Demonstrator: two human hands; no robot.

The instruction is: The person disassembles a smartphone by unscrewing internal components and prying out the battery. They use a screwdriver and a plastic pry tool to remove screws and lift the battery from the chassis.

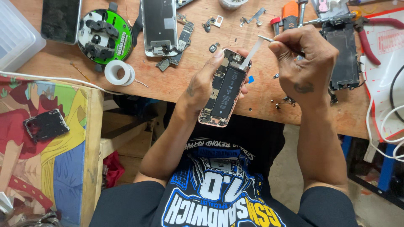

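My left hand (201,86) grips an opened smartphone (224,88) from beneath, fingers curled round its edges, holding it above the tabletop's (176,86) near edge. My right hand (305,63) is pinched on tweezers (266,38), which pull a white adhesive strip (251,54) up from beside the phone's black battery (227,92). A tape roll (119,72) lies well to the left on the tabletop.

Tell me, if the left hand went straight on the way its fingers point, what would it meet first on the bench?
Probably the small dark loose part on the wooden bench, just beyond the left hand that holds the opened phone. Depth is unclear, so it might pass above it.
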